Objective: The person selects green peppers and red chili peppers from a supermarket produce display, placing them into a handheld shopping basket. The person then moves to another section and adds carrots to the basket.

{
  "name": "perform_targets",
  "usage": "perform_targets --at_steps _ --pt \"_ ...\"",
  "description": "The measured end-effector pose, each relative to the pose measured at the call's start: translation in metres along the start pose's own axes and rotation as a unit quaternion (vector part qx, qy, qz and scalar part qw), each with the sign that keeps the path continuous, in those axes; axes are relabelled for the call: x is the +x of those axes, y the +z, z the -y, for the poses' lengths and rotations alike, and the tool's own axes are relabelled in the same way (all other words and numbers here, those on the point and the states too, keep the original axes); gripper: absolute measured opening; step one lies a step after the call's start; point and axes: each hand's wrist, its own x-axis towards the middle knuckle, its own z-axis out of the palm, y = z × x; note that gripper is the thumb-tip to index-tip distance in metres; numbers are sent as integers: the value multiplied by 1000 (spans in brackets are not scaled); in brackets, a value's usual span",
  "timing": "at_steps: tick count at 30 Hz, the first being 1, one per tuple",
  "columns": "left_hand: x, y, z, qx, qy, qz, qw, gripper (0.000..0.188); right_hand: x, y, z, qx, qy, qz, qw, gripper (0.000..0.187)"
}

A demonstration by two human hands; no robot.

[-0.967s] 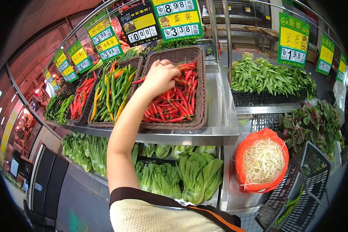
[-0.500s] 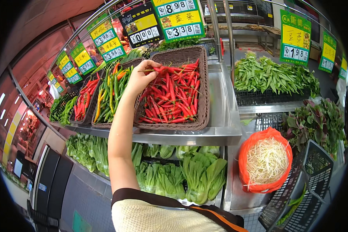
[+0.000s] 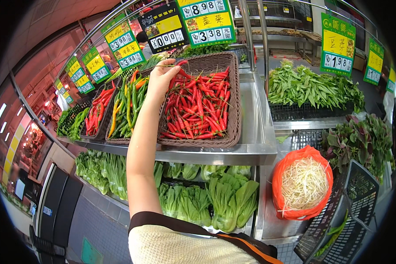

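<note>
My left hand is over the far left part of a brown woven basket piled with small red chili peppers. Its fingers are pinched together on a red chili pepper, lifted at the rim of the pile. Part of the grip is hidden behind the fingers. The bare forearm rises from the lower edge, across the steel shelf edge. My right hand is out of view.
Left of the basket are mixed green and orange peppers and more red ones. Leafy greens lie below. At right stand bean sprouts in a red bag and a black shopping basket. Price signs hang above.
My left hand has drawn slightly up and back from the pile, and the red chili pepper at its fingertips now shows more clearly. The view has shifted a little.
</note>
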Motion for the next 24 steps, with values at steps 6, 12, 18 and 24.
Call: perform_targets --at_steps 6,12,18,24 --pt "23 -15 13 -19 -16 18 1000 39 20 -10 -8 -10 16 -1 1000 28" --pt "5 22 -13 391 294 -160 857 59 2 0 0 8 13 16 1000 28" --pt "-14 47 -1 622 359 199 666 20 -38 19 15 28 3 -12 1000 27" --pt "-1 39 4 350 275 105 889 13 -13 8 1 21 10 -12 1000 28"
